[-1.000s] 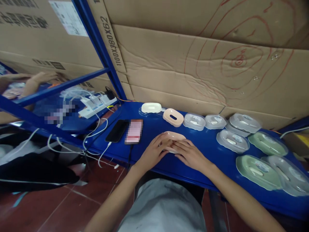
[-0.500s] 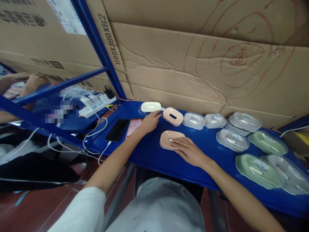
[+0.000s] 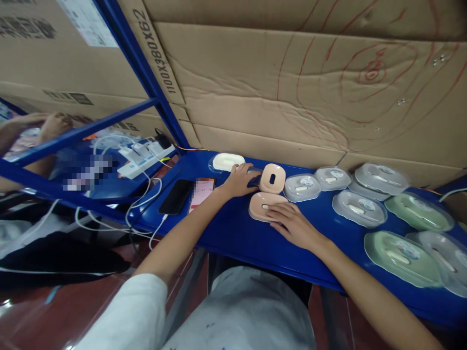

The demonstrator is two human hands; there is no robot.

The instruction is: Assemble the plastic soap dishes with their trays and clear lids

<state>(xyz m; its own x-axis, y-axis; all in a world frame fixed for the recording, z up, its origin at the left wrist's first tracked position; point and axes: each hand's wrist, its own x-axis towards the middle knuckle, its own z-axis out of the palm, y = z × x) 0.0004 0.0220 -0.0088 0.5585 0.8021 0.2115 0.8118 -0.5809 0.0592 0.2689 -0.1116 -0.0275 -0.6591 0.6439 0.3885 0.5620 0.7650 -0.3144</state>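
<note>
My left hand [image 3: 241,180] is open with fingers spread, reaching down at a clear plastic piece [image 3: 254,179] on the blue table. Close to its fingertips is a peach oval piece [image 3: 278,178] with a dark slot in its middle. Behind the hand, a cream oval dish [image 3: 225,161] rests on clear plastic. My right hand [image 3: 291,222] grips a second peach oval dish [image 3: 258,208], its fingers over the top and its thumb along the near side. A small white strip [image 3: 265,206] shows in that dish beside the fingertips.
Several clear-covered grey dishes [image 3: 302,188] and green dishes [image 3: 404,257] spread along the right of the blue table [image 3: 226,233]. A black phone [image 3: 176,197] and a pink-screened phone [image 3: 202,195] lie left. Cables and a power strip [image 3: 146,160] are beyond; another person's hands [image 3: 54,127] show far left.
The slotted peach piece has turned and shifted right. My left hand has moved right and nearer to me. My right hand stays on the second peach dish, which sits closer to the slotted piece.
</note>
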